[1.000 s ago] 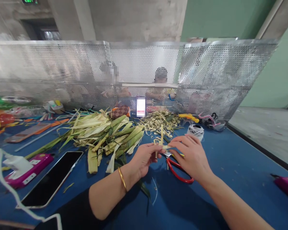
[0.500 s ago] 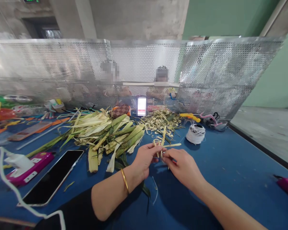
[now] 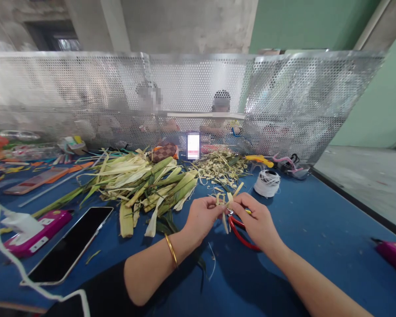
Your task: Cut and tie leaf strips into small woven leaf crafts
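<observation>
A small piece of folded, pale yellow plant-fibre strips (image 3: 230, 199) is pinched between the closed thumb and fingers of the left hand (image 3: 202, 220), and is also gripped at its right side by the drawn-together fingertips of the right hand (image 3: 258, 222). Red-handled scissors (image 3: 238, 236), partly hidden, are seen beneath the right fingers. Beyond those fingers is placed a round ball of white string (image 3: 267, 183); beyond the left fingers, long yellow-green leafy husks (image 3: 152, 176) are heaped.
</observation>
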A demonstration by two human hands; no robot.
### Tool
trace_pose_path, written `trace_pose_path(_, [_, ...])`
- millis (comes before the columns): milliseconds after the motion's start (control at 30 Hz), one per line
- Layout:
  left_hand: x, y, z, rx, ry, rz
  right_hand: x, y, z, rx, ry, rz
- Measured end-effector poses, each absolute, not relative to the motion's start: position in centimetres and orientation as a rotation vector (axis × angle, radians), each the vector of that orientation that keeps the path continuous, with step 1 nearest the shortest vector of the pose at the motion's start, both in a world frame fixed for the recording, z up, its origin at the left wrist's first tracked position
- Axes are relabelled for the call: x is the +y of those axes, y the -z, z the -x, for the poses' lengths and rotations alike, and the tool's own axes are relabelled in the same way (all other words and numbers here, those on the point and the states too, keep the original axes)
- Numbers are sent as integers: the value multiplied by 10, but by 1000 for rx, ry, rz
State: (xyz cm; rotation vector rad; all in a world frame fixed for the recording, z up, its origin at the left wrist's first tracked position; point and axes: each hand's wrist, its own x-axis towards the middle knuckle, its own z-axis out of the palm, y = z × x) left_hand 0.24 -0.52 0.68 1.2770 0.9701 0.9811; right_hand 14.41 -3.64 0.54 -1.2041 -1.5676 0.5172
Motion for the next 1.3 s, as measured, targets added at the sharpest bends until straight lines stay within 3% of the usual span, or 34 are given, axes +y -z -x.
trace_pose_path(367, [-5,-3,4,1219,-852,-1920,-37,-5,-150,-1838,-309,1489])
trace_pose_path(533, [-11,-9,4,1266,-763,-2138,-37,0,-148,-1732,-452,1519])
trace_pose_path(767, [-13,-14,5,1171,-683,-2167,-33,-3,-147,-1475,-948,1331])
trace_pose_path(967, [-13,-15,5,1164,-532,-2172,-34,-9,-152,-1579,-768,1514])
trace_pose_path(1300, [-11,-16,6,830,-441,-1958,-28,-10,-160,-1356,-837,1469])
